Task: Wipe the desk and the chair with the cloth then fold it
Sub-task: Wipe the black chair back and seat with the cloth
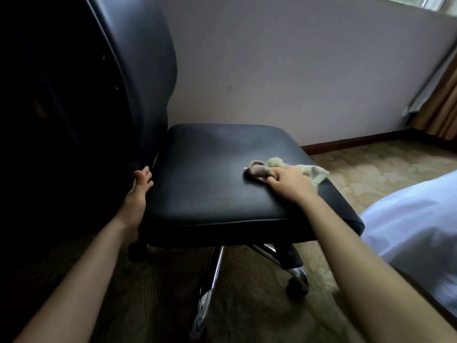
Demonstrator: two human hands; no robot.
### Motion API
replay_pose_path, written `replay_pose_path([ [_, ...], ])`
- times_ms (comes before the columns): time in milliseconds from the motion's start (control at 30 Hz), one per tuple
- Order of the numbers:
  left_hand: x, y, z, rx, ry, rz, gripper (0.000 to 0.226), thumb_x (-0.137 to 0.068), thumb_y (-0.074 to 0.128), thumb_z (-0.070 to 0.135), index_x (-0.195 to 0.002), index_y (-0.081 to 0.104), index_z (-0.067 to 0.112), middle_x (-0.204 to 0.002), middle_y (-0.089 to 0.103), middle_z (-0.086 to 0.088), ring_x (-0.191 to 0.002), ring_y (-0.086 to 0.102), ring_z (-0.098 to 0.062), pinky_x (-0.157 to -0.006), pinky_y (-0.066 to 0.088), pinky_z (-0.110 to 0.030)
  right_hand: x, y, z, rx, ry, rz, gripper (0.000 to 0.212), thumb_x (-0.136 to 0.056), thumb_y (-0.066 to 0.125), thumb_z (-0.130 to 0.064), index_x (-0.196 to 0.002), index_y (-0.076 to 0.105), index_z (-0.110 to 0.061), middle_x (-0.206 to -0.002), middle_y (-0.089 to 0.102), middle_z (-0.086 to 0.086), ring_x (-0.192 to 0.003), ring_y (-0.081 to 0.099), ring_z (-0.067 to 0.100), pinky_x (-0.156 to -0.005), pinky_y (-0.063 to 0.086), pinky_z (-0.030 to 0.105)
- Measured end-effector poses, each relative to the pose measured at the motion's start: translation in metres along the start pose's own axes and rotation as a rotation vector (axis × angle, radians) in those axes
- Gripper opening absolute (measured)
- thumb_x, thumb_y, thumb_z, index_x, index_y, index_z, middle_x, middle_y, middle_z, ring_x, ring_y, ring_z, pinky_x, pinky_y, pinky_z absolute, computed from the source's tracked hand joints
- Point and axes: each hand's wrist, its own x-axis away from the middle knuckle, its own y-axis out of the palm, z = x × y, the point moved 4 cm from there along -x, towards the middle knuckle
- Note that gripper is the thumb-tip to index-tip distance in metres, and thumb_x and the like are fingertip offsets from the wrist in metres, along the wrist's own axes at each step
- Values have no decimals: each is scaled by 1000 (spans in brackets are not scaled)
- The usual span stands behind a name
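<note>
A black padded office chair (210,184) stands in the middle of the view, its tall backrest on the left and its seat facing right. A crumpled cloth (262,169), grey and pale yellow-green, lies on the right part of the seat. My right hand (289,181) grips the cloth with curled fingers and presses it against the seat. My left hand (141,186) holds the lower edge of the backrest where it meets the seat, fingers wrapped behind it. The desk is not in view.
The chair's chrome star base (210,288) with castors sits on patterned carpet. A pale wall with a dark skirting board (351,142) runs behind. White bedding (415,231) fills the lower right. Curtains (440,112) hang at the far right under a window.
</note>
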Motion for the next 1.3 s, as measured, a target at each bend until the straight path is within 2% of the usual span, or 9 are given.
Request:
replay_pose_path([
  [133, -15, -8, -1, -62, 53, 43, 61, -98, 9, 47, -149, 22, 16, -151, 32, -5, -137, 31, -16, -105, 22, -27, 13, -11, 76, -99, 167, -18, 28, -75, 36, -50, -77, 54, -28, -102, 58, 15, -102, 54, 34, -86, 43, 39],
  [233, -27, -14, -4, -198, 70, 75, 53, -101, 20, 40, -144, 32, 11, -144, 40, -9, -133, 37, -22, -103, 28, -28, 27, -5, 73, -128, 188, 45, 27, -84, 42, -39, -100, 61, -30, -112, 56, 17, -108, 51, 35, -94, 41, 40],
  [333, -40, -22, 3, -739, 183, 121, 42, -101, 35, 29, -133, 48, 6, -134, 51, -15, -123, 47, -31, -99, 36, -36, 46, -1, 55, -91, 196, 116, 30, -91, 44, -27, -117, 59, -26, -124, 50, 17, -117, 45, 34, -96, 35, 36],
  [467, -41, -1, 34, -1203, 472, 227, 22, -91, 52, 4, -109, 64, -3, -110, 62, -21, -97, 59, -41, -68, 53, -49, 73, 5, 30, -74, 149, 99, 32, -88, 45, -33, -117, 58, -33, -129, 49, 12, -118, 46, 31, -94, 40, 37],
  [567, -21, 43, 61, -1032, 526, 343, 25, -84, 52, 7, -105, 66, 1, -109, 62, -19, -97, 59, -40, -74, 50, -47, 105, 4, 3, -78, 65, 99, 39, -88, 46, -38, -126, 52, -40, -135, 46, 5, -124, 43, 27, -97, 40, 34],
  [700, 2, 96, 61, -928, 191, 264, 44, -93, 47, 35, -133, 46, 15, -143, 37, -10, -134, 29, -30, -107, 22, -51, 146, 11, -26, -170, -130, 75, 60, -77, 26, -54, -132, 46, -47, -144, 39, -4, -138, 30, 21, -107, 34, 30],
  [867, 8, 100, 23, -1031, -46, 143, 62, -95, 32, 52, -145, 26, 14, -156, 13, -11, -145, 1, -27, -111, 1, -59, 153, 27, -35, -304, -406, -43, 60, -77, 30, -51, -135, 45, -45, -152, 30, -4, -144, 12, 18, -114, 3, 28],
  [1100, -10, 66, 27, -1010, 408, 359, 50, -95, 36, 38, -127, 51, 3, -130, 53, -18, -123, 47, -34, -104, 31, -51, 6, 14, 109, -236, 7, 69, 56, -80, 37, -47, -130, 55, -28, -140, 42, 18, -134, 29, 30, -112, 24, 41],
  [1300, -17, 58, 26, -1019, 374, 304, 55, -92, 32, 40, -121, 55, 1, -121, 55, -22, -110, 52, -40, -92, 39, -48, -25, 9, 123, -140, 237, 148, 35, -90, 41, -29, -121, 56, -25, -139, 40, 21, -131, 29, 36, -111, 23, 47],
])
